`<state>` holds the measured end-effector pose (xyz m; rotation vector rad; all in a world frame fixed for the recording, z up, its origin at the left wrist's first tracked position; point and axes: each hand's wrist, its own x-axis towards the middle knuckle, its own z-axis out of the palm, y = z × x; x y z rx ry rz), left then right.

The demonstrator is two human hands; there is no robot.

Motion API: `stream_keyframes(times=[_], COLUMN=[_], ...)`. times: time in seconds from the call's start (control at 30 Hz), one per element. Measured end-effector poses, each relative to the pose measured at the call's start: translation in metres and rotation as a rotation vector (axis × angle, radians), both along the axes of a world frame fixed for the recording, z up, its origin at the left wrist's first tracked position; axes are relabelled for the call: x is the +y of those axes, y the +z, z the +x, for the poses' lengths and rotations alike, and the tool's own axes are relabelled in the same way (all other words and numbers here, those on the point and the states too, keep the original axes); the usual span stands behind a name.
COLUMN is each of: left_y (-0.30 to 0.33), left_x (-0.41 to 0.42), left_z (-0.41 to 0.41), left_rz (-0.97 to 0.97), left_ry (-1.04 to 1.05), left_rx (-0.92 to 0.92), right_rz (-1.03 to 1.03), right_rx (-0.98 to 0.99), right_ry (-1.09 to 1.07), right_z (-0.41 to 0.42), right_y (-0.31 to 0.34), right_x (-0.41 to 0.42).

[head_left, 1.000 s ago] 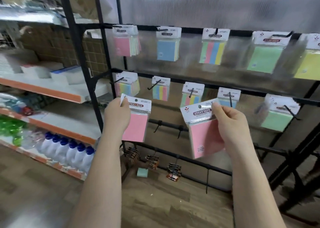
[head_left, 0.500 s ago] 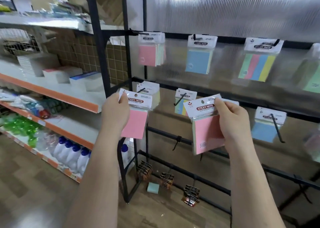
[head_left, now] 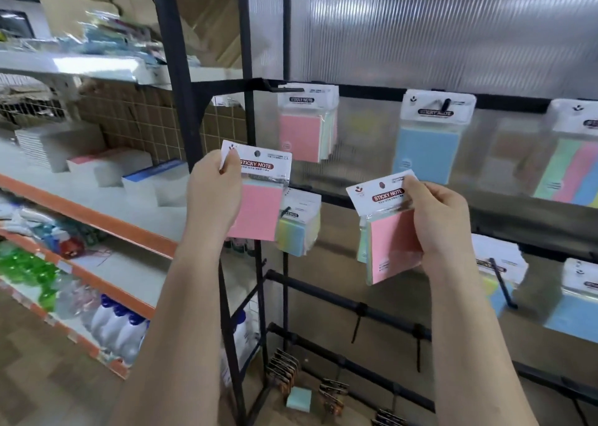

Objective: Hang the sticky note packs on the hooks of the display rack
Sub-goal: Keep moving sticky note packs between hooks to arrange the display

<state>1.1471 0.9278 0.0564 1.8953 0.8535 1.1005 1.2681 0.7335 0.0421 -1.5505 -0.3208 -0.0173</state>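
Shelving (head_left: 97, 212): orange-edged shelves at far left — bottles below.
Left hand (head_left: 215, 196): pinches the header card of a pink sticky note pack (head_left: 259, 199), held upright before the black display rack (head_left: 339, 302).
Hook (head_left: 288, 89): top row, already carrying pink packs.
Right hand (head_left: 441, 221): fingers curled round a second pink pack (head_left: 388, 231) — tilted, off any hook.
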Motion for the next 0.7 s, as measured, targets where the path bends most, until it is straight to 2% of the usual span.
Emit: stream_keyframes(times=[0.3,0.5,0.7], left_y=[0.012,0.017,0.034], left_x=[0.037,0.059,0.075], left_z=[0.018,0.027,0.036], left_rz=[0.045,0.093,0.237], left_ry=[-0.118,-0.287,-0.424], left_rx=[-0.094,-0.145,-0.155], right_rz=[0.011,0.016,0.005], right_rx=[0.014,0.017,0.023], right_ry=[-0.058,-0.205,-0.290], right_z=[0.004,-0.016,-0.037], right_y=[-0.005,-0.011,-0.009], right_x=[0.034,0.049,0.065])
